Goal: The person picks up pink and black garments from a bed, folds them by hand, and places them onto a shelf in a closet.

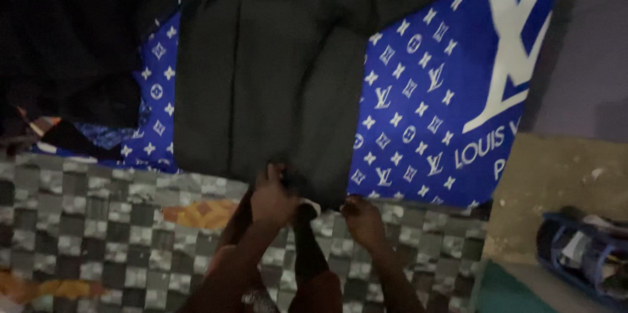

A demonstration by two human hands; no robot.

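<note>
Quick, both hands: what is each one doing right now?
Left hand: closed on the lower edge of the dark garment.
Right hand: resting at the garment's hem by the blue patterned sheet; grip cannot be told.

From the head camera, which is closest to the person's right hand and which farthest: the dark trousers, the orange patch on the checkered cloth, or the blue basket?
From the right hand:
1. Dark trousers, just above, at the fingertips.
2. Orange patch, off to the left, past the left hand.
3. Blue basket, far right on the floor.

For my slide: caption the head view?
Both hands grip a dark garment's hem on blue patterned sheet.
</note>
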